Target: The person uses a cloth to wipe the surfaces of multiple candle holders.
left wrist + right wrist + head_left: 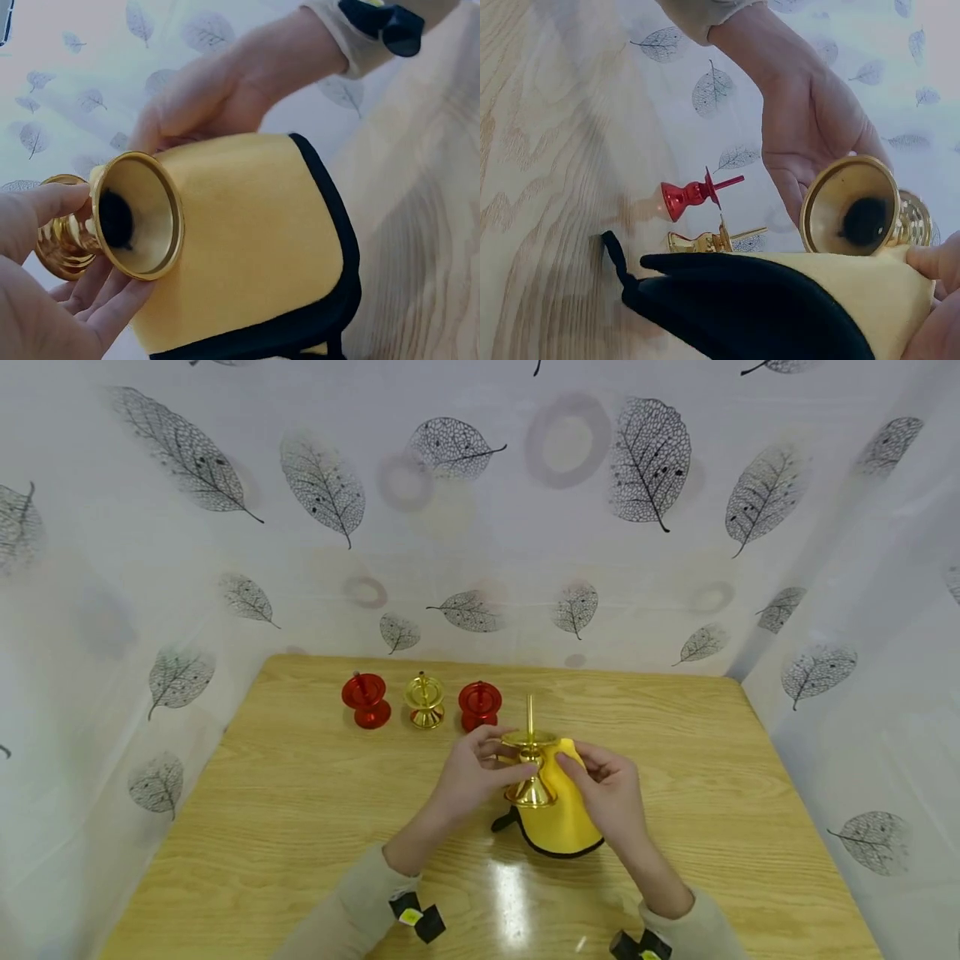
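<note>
A shiny gold candle holder (531,792) with a flared base, a dish and a thin upright rod is held above the table by my left hand (467,774), thumb and fingers around its stem. Its hollow underside (154,217) faces the left wrist camera. My right hand (618,795) pinches the top of a yellow cloth piece (561,833) with black edging and a small black loop (615,259). The cloth hangs right beside the candle holder; in the right wrist view its upper edge meets the holder's base. Some right fingers are hidden behind the cloth.
Behind the hands stand a red candle holder (370,703), a gold one (426,703) and another red one (480,703) in a row. The wooden table (300,810) ends at a white leaf-patterned curtain (480,543) on the back and both sides.
</note>
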### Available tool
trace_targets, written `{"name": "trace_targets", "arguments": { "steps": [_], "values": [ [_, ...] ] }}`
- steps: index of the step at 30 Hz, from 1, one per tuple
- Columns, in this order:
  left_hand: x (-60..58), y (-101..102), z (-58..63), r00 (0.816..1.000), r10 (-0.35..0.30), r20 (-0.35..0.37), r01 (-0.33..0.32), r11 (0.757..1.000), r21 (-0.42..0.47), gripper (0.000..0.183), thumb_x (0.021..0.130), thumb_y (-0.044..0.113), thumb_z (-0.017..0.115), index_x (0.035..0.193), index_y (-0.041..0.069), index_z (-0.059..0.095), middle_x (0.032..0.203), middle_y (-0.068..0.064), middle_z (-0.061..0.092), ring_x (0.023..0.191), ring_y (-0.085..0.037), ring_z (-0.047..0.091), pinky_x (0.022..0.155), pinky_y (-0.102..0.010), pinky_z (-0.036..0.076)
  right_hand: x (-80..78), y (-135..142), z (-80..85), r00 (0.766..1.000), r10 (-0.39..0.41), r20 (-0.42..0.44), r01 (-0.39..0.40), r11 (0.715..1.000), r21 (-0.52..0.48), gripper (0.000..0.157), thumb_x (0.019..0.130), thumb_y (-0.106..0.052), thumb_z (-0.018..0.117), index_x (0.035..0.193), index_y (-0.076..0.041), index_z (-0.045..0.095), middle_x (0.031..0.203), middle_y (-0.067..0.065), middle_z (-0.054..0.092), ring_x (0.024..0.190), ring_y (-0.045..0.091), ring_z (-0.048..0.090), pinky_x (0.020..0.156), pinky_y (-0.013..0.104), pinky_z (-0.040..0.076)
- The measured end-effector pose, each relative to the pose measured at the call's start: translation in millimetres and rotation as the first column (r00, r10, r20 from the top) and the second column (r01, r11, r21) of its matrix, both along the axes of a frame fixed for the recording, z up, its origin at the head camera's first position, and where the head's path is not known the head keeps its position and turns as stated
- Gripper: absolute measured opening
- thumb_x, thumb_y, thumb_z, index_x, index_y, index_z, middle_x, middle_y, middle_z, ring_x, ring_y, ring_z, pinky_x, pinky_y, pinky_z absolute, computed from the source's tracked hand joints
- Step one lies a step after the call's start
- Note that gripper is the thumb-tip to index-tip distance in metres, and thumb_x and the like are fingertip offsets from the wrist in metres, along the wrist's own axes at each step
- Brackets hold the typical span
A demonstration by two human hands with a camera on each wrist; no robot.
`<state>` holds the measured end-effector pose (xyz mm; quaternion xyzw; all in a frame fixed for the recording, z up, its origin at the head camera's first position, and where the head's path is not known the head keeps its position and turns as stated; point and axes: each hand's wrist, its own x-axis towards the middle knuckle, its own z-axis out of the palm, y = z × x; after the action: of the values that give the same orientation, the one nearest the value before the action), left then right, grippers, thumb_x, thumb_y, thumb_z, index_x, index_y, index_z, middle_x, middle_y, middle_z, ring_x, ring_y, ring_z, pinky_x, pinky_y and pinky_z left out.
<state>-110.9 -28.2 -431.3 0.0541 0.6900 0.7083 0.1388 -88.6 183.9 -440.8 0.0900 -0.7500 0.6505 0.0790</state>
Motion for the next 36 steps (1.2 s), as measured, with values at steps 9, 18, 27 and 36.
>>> {"name": "trace_targets", "arguments": {
  "steps": [9,18,27,36],
  "values": [
    [-0.9,3,-7.9,0.988,0.089,-0.128,-0.099,0.993,-0.072,0.058,0.085,0.014,0.089,0.134,0.001,0.061,0.113,-0.022,0.076,0.088,-0.024,0.075,0.076,-0.030,0.064,17.2,-16,9.8,0.949,-0.081,-0.303,0.164,0.952,0.259,0.022,0.092,0.001,0.077,0.114,0.004,0.079,0.100,0.023,0.081,0.059,-0.012,0.062,0.043,0.011,0.047],
    [-2.7,4,-13.5,0.994,0.073,-0.080,-0.078,0.995,-0.057,0.059,0.085,0.019,0.089,0.134,0.002,0.061,0.114,-0.020,0.077,0.088,-0.024,0.075,0.075,-0.030,0.063,18.8,-16,10.3,0.938,-0.117,-0.325,0.213,0.936,0.279,0.023,0.092,0.001,0.077,0.114,0.005,0.079,0.102,0.023,0.081,0.067,0.001,0.074,0.051,0.012,0.054],
    [3.2,4,-5.5,0.998,-0.039,0.054,0.031,0.991,0.128,0.054,0.088,0.009,0.084,0.137,0.004,0.062,0.105,-0.008,0.076,0.085,-0.012,0.070,0.069,-0.026,0.058,10.3,-8,-1.7,0.973,-0.075,-0.221,0.114,0.979,0.170,0.021,0.096,0.004,0.071,0.115,0.010,0.076,0.087,0.024,0.079,0.052,-0.007,0.057,0.042,0.015,0.047],
    [5.0,6,-4.3,0.999,-0.030,0.023,0.027,0.995,0.097,0.054,0.089,0.010,0.083,0.137,0.004,0.061,0.111,-0.017,0.076,0.083,-0.013,0.071,0.072,-0.028,0.059,8.0,-6,-4.3,0.987,-0.083,-0.137,0.093,0.993,0.067,0.020,0.096,0.006,0.070,0.114,0.013,0.075,0.087,0.030,0.077,0.041,-0.004,0.038,0.036,0.017,0.034]
  ]
}}
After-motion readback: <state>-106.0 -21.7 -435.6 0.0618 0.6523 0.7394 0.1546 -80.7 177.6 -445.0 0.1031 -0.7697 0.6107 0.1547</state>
